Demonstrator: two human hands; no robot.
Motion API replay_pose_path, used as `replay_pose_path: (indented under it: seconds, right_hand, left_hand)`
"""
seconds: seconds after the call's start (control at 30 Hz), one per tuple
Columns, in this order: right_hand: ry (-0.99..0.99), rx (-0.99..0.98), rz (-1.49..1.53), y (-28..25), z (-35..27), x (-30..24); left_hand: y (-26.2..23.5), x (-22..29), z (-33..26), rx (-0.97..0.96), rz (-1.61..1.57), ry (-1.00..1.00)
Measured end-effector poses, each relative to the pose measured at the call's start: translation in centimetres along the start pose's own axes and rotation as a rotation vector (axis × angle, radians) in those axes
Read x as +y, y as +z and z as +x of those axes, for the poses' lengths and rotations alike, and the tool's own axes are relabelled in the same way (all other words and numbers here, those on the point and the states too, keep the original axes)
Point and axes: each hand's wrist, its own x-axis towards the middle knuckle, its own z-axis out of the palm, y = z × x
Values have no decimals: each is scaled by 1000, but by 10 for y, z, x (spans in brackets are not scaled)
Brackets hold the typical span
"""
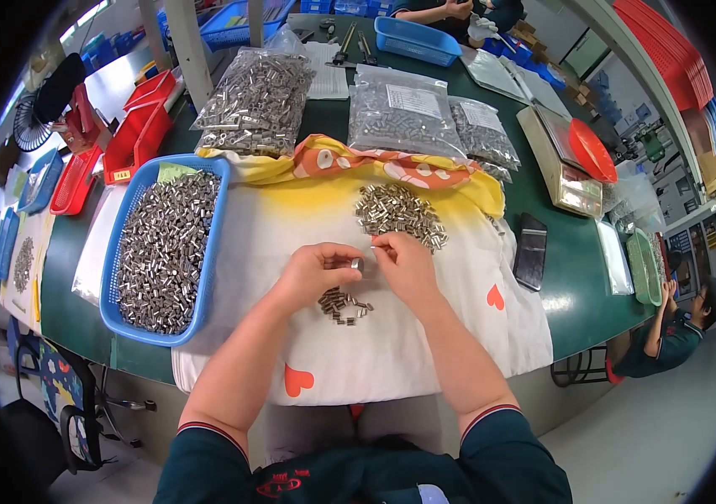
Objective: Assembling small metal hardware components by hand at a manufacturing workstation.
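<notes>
My left hand is closed around a short round metal piece, its shiny end facing my right hand. Just to the right, my right hand pinches a tiny metal piece, mostly covered by the fingertips. Beyond that hand lies a heap of small metal cylinders on a white cloth with red hearts. Closer to me, below the gap between my hands, a smaller scatter of metal cylinders rests on the same cloth. To the left, a blue basket holds a great many similar pieces.
Along the cloth's folded yellow edge stand clear bags of metal parts. A phone and a scale with a red dish are at the right. Red bins sit at the far left. Co-workers are nearby.
</notes>
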Motion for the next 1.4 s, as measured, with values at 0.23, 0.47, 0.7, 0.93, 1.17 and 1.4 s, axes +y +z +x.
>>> replay_pose_path:
  seconds: [0.23, 0.47, 0.7, 0.93, 1.17, 1.4]
  right_hand:
    - [48, -251, 453, -9, -7, -15]
    - [-31, -199, 316, -13, -10, -22]
    - [-266, -91, 11, -13, -14, -18]
    - [-15, -291, 180, -22, -4, -25]
    - [-17, 76, -33, -23, 7, 1]
    - [-163, 46, -464, 0, 8, 5]
  left_hand:
    - [-1, 1, 4, 38, -99, 3]
    - [-3, -1, 0, 12, -125, -8]
    - [5, -4, 3, 37, -5, -4]
    - [-3, 3, 3, 24, 2, -15]
    - [-6, 7, 5, 21, -6, -50]
    - [-6, 1, 3, 39, -20, 18]
